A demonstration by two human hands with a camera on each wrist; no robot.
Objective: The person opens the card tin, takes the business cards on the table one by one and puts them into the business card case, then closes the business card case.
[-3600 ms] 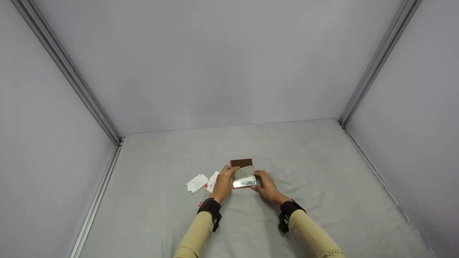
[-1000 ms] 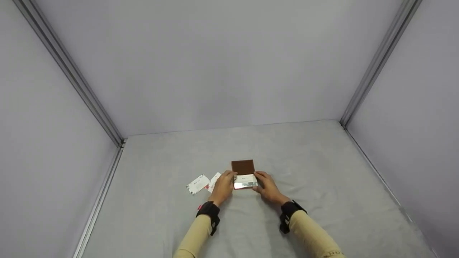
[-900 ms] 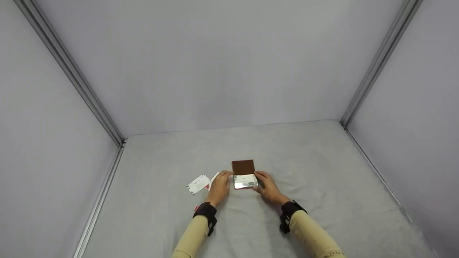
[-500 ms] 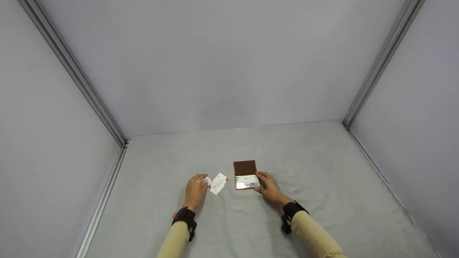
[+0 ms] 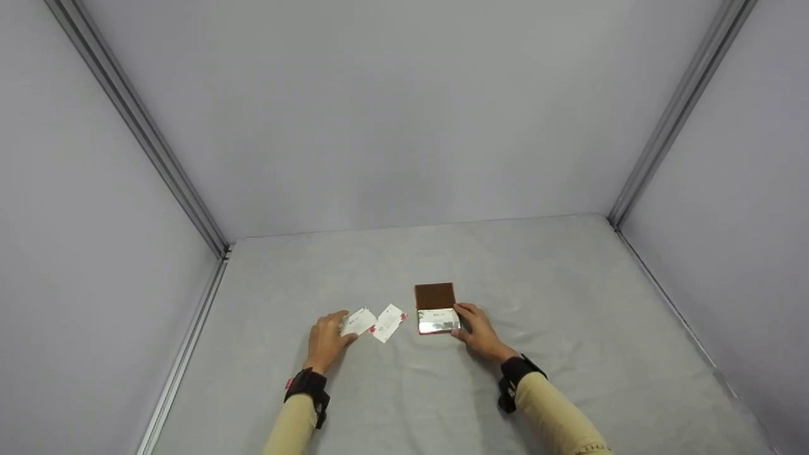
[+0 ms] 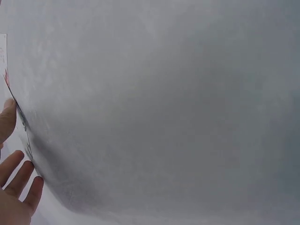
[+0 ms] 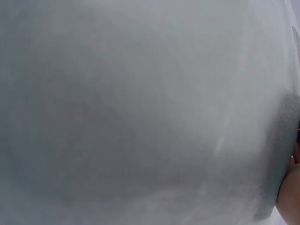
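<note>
An open card case (image 5: 437, 321) lies on the grey cloth, its brown lid (image 5: 435, 295) raised at the far side and white cards showing in its shiny base. My right hand (image 5: 475, 328) grips the case's right end. Two white cards with red marks sit left of the case. My left hand (image 5: 328, 338) pinches the outer card (image 5: 358, 322) by its left edge. In the left wrist view that card's edge (image 6: 21, 123) shows between thumb and fingers (image 6: 18, 178). The other card (image 5: 388, 323) lies loose between the hand and the case.
The grey cloth table (image 5: 569, 316) is boxed in by plain grey walls, with metal rails along the left (image 5: 189, 341) and right (image 5: 670, 303) sides. The right wrist view shows only blurred cloth and a sliver of hand (image 7: 290, 197).
My left hand has left the case, moved left past the near card and taken hold of the outer card. The right hand has stayed on the case.
</note>
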